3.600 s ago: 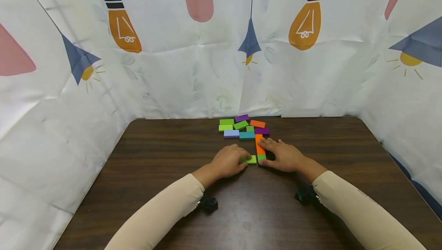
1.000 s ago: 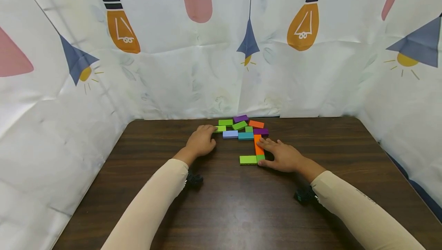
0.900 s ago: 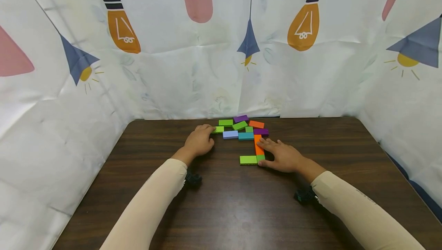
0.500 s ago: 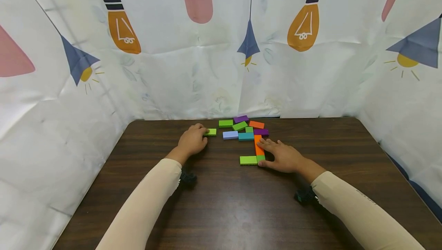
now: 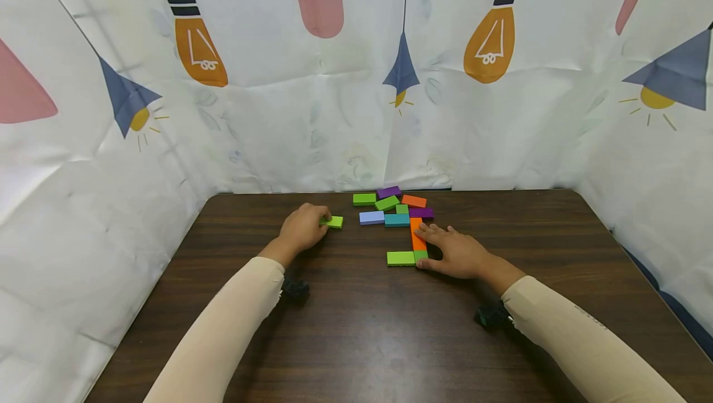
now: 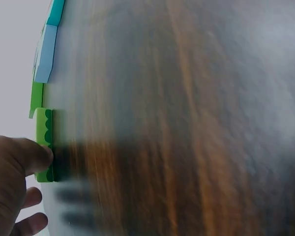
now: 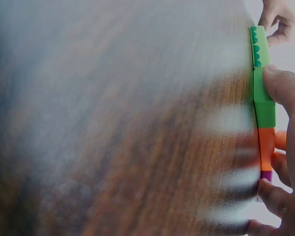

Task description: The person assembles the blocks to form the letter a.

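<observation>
Thumb and fingers of my left hand pinch a lime green block, low at the table left of the other blocks. In the left wrist view this block shows a dark green scalloped side, with the thumb across it. My right hand lies with spread fingers over an upright-running orange block, its thumb at the small green block below. Another lime block extends leftward from that green one, end against it. The right wrist view shows the thumb touching the green block.
Behind, a loose cluster holds a lavender block, a teal block, purple blocks, several green blocks and an orange-red block. The dark wooden table ends at a patterned cloth backdrop.
My left hand has left the lower lime block, which now meets the small green one. It has drawn another lime block out of the cluster, leftward and nearer. The right hand stays put.
</observation>
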Demonstrator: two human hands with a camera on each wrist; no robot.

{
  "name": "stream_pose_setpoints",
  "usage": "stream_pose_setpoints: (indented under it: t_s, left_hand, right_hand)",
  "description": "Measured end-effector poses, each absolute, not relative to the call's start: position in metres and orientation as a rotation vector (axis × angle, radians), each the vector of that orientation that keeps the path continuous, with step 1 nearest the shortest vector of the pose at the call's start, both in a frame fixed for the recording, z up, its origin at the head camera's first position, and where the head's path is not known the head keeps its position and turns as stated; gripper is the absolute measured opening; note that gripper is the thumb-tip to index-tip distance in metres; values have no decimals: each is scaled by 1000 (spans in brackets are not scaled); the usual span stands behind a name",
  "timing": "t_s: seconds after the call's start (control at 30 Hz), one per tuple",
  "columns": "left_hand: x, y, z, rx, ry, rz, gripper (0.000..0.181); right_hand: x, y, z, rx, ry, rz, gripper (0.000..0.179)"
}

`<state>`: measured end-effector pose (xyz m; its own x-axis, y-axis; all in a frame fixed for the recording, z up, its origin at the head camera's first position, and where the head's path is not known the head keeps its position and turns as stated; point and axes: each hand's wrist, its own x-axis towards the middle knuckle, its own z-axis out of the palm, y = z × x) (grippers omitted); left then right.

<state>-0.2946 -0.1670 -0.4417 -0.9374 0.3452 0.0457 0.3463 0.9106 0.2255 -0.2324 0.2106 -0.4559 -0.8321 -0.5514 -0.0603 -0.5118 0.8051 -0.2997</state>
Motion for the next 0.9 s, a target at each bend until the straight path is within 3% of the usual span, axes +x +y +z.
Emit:
stream_pose_setpoints:
  t_s: [0.9]
  left_hand:
    - [-252,-138,-446,-1009,-2851,-514,22]
  right_hand:
    - [-233,211,-457,-836,2844,-396,90]
